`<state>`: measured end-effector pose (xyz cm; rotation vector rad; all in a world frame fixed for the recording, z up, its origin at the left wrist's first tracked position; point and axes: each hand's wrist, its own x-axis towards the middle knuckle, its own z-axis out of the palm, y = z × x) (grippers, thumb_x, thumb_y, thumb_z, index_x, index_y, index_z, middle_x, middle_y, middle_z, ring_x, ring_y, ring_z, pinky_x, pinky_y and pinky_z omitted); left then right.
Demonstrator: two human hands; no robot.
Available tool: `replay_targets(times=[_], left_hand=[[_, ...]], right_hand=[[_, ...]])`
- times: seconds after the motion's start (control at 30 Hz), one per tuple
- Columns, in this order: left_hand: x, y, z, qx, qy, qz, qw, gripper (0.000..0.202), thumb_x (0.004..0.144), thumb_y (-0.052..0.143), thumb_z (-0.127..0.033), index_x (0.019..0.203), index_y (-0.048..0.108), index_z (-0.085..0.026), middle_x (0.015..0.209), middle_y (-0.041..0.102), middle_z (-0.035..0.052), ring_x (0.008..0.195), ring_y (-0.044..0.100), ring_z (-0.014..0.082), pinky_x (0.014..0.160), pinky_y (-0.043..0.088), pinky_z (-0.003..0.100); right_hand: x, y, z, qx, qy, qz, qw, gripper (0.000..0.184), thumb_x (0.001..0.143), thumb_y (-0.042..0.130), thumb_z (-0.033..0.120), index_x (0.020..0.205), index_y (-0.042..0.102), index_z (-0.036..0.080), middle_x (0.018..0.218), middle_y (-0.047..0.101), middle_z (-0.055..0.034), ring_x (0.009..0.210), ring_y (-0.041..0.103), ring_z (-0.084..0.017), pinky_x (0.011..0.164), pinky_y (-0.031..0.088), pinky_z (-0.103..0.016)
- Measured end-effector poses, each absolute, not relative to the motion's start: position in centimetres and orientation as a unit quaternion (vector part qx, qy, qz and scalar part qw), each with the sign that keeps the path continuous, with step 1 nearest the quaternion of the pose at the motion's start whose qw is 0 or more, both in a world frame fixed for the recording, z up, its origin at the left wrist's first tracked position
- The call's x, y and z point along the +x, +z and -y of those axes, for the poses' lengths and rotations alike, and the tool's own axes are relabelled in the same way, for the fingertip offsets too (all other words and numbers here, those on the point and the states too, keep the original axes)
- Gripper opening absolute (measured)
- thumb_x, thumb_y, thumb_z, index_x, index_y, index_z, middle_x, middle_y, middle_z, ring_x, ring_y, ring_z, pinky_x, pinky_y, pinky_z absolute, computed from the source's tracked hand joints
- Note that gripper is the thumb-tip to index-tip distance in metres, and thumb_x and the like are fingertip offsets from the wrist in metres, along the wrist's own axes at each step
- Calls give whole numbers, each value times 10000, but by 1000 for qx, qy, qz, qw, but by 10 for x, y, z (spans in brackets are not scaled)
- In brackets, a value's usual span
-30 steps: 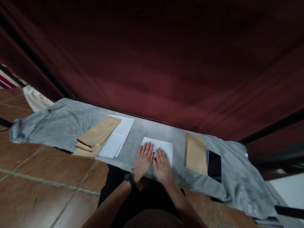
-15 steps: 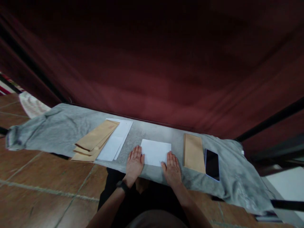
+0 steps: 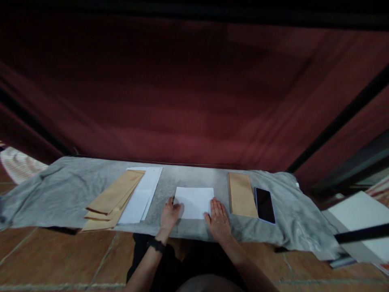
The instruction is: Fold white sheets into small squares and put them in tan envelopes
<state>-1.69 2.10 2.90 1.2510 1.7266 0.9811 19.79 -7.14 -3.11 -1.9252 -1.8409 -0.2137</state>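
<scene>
A white sheet of paper (image 3: 194,202), apparently folded, lies flat on the grey cloth in front of me. My left hand (image 3: 170,215), with a dark band on its wrist, is at the sheet's left edge, fingers curled and thumb over the paper, seeming to pinch that edge. Flat on the right edge rests my right hand (image 3: 219,219), its fingers stretched out. Left of the hands are larger white sheets (image 3: 136,205), partly under several overlapping brown envelopes (image 3: 114,194). To the right lies a neat stack of brown envelopes (image 3: 242,195).
A phone (image 3: 265,205) with a dark screen lies just right of the envelope stack. The grey cloth (image 3: 75,190) covers a narrow surface, backed by a dark red fabric wall (image 3: 188,101). Brown floor tiles (image 3: 69,255) show below, and a white panel (image 3: 361,219) stands at far right.
My left hand has gone from lying flat to curled fingers at the paper's left edge. The right hand stays flat. The camera view has tilted and shifted.
</scene>
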Motion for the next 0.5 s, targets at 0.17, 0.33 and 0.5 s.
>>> replay_targets(times=[0.17, 0.33, 0.5], left_hand=[[-13, 40, -20, 431, 437, -624, 483, 331, 626, 751, -311, 897, 661, -144, 683, 665, 6, 656, 649, 201, 651, 500, 313], [-4, 64, -8, 414, 481, -559, 534, 403, 603, 807, -405, 883, 695, -137, 802, 713, 44, 723, 654, 192, 678, 507, 293], [1, 86, 0, 323, 508, -462, 652, 522, 801, 710, -577, 1134, 674, -177, 1110, 713, 114, 1002, 677, 243, 786, 553, 330]], right_hand=[[187, -15, 77, -653, -19, 713, 253, 586, 994, 457, 353, 1526, 389, 118, 1561, 424, -142, 1445, 391, -274, 1182, 348, -466], [151, 10, 68, -596, 71, 740, 304, 714, 892, 560, 257, 1557, 327, 141, 1627, 299, -126, 1471, 346, -269, 1184, 364, -454], [140, 54, 38, -582, 256, 578, 511, 464, 959, 431, 260, 1403, 560, 218, 1463, 558, -70, 1341, 523, -224, 1135, 419, -409]])
